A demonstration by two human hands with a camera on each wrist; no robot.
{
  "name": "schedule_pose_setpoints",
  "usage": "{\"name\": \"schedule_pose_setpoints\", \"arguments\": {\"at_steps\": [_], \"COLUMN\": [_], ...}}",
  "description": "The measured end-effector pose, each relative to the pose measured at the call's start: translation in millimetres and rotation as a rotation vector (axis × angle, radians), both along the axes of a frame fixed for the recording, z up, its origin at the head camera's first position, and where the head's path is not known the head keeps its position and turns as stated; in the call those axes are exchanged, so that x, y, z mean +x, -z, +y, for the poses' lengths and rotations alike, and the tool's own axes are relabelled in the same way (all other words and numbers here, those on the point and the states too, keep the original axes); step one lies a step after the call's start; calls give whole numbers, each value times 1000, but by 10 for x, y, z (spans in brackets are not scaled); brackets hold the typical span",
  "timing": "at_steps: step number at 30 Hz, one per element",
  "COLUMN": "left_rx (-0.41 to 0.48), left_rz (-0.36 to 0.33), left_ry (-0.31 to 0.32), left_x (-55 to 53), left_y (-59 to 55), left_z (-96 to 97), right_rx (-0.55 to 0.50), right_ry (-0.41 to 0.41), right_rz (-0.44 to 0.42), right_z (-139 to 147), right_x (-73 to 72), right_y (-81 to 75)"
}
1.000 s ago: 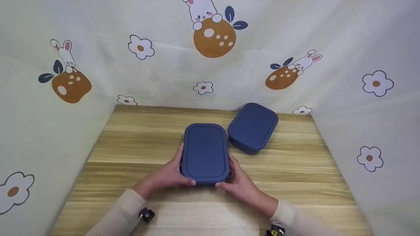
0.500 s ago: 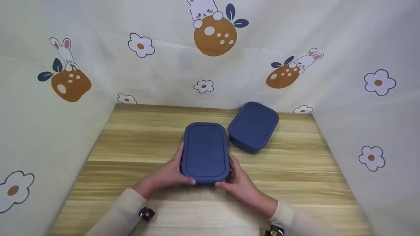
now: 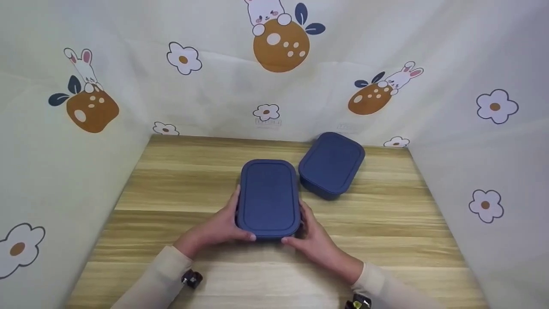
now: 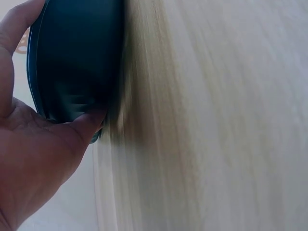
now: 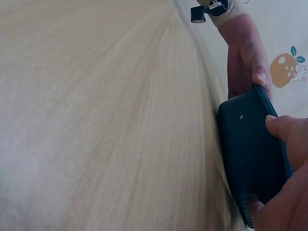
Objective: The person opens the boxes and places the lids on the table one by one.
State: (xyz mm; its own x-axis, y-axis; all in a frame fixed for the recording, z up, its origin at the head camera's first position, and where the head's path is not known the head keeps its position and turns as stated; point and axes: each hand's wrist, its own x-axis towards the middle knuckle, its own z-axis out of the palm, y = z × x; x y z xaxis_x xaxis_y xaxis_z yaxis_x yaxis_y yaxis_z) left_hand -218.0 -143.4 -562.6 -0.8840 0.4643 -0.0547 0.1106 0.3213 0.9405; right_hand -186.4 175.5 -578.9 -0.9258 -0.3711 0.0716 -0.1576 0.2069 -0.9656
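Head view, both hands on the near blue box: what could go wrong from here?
1. The left hand and right hand grip only the near blue box at its near end, so it could tip forward if lifted.
2. The second blue box lies close beside its far right corner; pushing forward or to the right may knock it.
3. The lid's seating cannot be judged; it might pop loose.

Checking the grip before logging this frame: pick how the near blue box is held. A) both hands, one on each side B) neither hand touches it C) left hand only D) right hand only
A: the left hand grips the near box on its left side and the right hand grips its right side, thumbs at the near edge of the lid.
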Motion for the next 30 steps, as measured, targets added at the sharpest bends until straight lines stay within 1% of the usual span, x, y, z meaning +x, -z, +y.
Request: {"name": "schedule_pose_setpoints", "arguments": {"at_steps": [3,8,12,17,22,26,30], "left_rx": [1,-12,-13,-8,-18,-13,-29], "left_rz": [4,-1,-3,-3,-13,-13,-6], "left_ry": [2,-5,-2,12,9,10,6], "left_x": [0,3,8,15,18,25,33], "left_y": [-4,-12,-18,-17,-16,-23,-31], "left_z": [-5,-12,-8,12,27,26,17], "right_rx": [0,34,53,68,23,42,86], "right_ry": [-2,7,18,22,-9,-43,-56], "right_rz": [0,2,15,6,-17,5,62], "right_z": [2,1,8,33,85,99,87], "right_x": [0,2,-5,-76,-170,-210,-230], "right_y": [1,-8,27,124,187,184,206]}}
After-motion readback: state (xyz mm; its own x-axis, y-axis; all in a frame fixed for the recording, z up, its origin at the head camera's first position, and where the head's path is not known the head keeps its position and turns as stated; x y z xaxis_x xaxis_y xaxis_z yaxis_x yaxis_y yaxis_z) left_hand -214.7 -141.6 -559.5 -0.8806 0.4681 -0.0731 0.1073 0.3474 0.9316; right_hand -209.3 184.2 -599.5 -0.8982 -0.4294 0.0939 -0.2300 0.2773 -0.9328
